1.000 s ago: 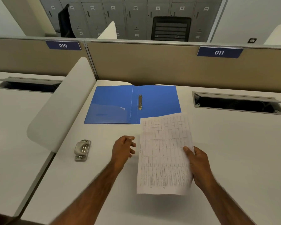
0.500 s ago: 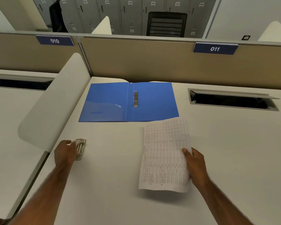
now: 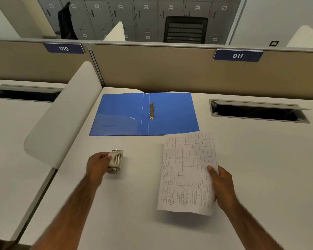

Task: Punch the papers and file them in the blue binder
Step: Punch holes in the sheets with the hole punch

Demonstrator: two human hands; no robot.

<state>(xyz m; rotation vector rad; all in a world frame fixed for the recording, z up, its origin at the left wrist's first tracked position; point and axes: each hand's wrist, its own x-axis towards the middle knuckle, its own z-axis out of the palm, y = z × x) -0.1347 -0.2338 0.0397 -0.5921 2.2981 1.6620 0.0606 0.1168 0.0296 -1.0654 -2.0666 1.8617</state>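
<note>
Hole punch (image 3: 116, 161): clasped in left grip (image 3: 98, 166), well left of papers (image 3: 187, 174). Papers: pinched at right edge by right grip (image 3: 222, 184), long axis toward the blue binder (image 3: 126, 114), free left edge faced to the hole punch.

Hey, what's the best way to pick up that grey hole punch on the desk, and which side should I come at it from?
Take the hole punch by its rounded lever edge, coming from its left. It lies flat on the desk with that long edge facing the left hand, whose fingers wrap it now. The right hand is busy holding the papers.
</note>
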